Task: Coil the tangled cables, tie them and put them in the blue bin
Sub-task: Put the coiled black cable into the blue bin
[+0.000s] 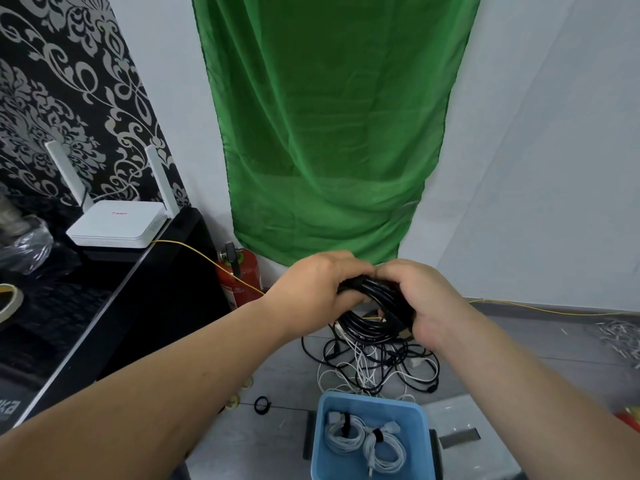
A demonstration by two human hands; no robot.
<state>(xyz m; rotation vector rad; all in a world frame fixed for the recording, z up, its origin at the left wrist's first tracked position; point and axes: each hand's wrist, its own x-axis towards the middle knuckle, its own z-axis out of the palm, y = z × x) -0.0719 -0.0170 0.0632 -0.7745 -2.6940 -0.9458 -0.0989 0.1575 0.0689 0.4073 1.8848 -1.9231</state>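
The blue bin (320, 452) stands on the grey floor (273, 441) at the near edge of the view, its open top facing up. Two tied white cable coils (346, 434) lie side by side in it, with bare bottom around them. Just beyond its far rim sprawls the tangle of black and white cables (377, 365), which fills the floor between the bin and the wall. To the left the black tabletop (114, 282) runs along with its long edge near the left forearm, and it carries a white router (117, 223). A red fire extinguisher (242, 275) stands in the corner past the tabletop's end. A small black tie loop (261, 405) lies on open floor left of the bin.

Both arms reach forward, and the hands meet above the tangle. The left grip (318, 285) is clenched palm-down over the top of the black cable coil (377, 292). The right grip (426, 303) is curled round the coil's right side, knuckles touching the left. The coil's loops hang below both hands, clear of the bin.
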